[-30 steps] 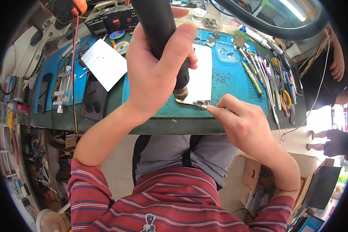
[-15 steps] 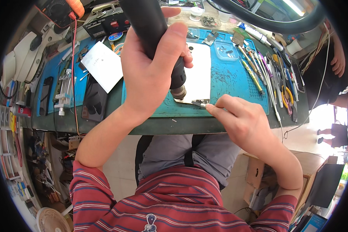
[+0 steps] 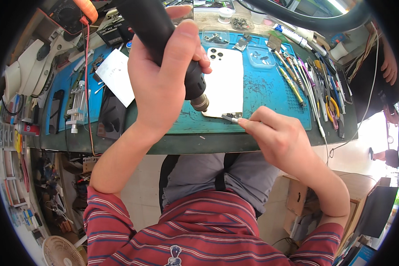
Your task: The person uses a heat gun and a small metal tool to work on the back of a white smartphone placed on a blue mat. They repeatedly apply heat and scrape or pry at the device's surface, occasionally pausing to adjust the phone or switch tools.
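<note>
My left hand (image 3: pixel 157 95) is wrapped round a black hot air gun (image 3: pixel 148 33). Its metal nozzle points down at the lower left corner of a white phone (image 3: pixel 226 82), just above it. The phone lies back up on a blue work mat (image 3: pixel 266 88), its camera lenses at the far end. In my right hand (image 3: pixel 279 137) I pinch a thin pry blade (image 3: pixel 228 117) with a metal handle. The blade's tip meets the phone's near edge, where a dark strip shows. Whether the tip is under the back panel, I cannot tell.
Tweezers, pens and yellow-handled pliers (image 3: pixel 332 108) lie at the right of the mat. Small plastic boxes (image 3: pixel 260 56) with parts sit behind. On the left are a white paper (image 3: pixel 115 77), a dark phone (image 3: pixel 111 115) and a metal clamp (image 3: pixel 77 106). Another person's hand (image 3: pixel 389 68) hangs at far right.
The hot air gun and my left hand have shifted left, uncovering the phone's camera lenses. The nozzle has moved slightly left along the near edge. My right hand keeps the blade at that edge.
</note>
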The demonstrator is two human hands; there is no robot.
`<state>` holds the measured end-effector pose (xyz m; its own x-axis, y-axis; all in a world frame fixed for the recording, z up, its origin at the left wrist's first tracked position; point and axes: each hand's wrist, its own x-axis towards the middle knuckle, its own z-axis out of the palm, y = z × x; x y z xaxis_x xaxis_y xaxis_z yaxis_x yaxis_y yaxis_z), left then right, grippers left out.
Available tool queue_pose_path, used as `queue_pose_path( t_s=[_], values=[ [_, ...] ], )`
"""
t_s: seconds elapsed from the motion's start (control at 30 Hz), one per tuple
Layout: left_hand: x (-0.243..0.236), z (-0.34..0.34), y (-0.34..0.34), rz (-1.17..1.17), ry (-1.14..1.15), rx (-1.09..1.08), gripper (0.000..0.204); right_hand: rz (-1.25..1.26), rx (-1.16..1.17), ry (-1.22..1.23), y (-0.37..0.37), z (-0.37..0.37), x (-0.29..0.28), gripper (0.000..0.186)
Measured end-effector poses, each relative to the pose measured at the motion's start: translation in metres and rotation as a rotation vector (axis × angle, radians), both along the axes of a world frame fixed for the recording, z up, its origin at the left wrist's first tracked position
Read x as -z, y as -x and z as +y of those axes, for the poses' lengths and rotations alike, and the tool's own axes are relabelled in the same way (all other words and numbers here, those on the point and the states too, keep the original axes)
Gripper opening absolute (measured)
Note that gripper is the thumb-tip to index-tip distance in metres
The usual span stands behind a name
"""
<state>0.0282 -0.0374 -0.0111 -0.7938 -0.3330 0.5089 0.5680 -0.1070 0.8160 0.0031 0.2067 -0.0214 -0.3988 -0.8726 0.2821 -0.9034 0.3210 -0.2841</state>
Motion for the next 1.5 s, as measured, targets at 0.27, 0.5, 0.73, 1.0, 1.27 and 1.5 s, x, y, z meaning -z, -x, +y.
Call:
queue_pose_path(
  t_s=[0.27,0.5,0.73,1.0,1.27,1.5],
  values=[
    [-0.002,-0.011,0.000,0.031,0.013,-0.036,0.040,0.081,-0.025,0.004,0.000,0.002,0.005,0.031],
    [-0.002,-0.004,0.002,0.056,0.013,-0.032,0.039,0.004,-0.007,0.042,-0.002,0.002,0.008,0.035],
    [-0.002,-0.004,0.007,0.070,0.052,-0.066,0.036,-0.001,-0.014,0.041,-0.001,0.004,0.008,0.038],
    [-0.003,-0.003,0.007,0.062,0.069,-0.070,0.035,0.088,-0.028,0.026,-0.001,0.004,0.009,0.042],
    [-0.002,-0.003,0.008,0.067,0.059,-0.062,0.035,0.028,-0.022,0.051,0.000,0.005,0.012,0.043],
    [-0.002,-0.004,0.007,0.067,0.072,-0.058,0.034,0.022,-0.015,0.046,-0.002,0.005,0.012,0.044]
  ],
)
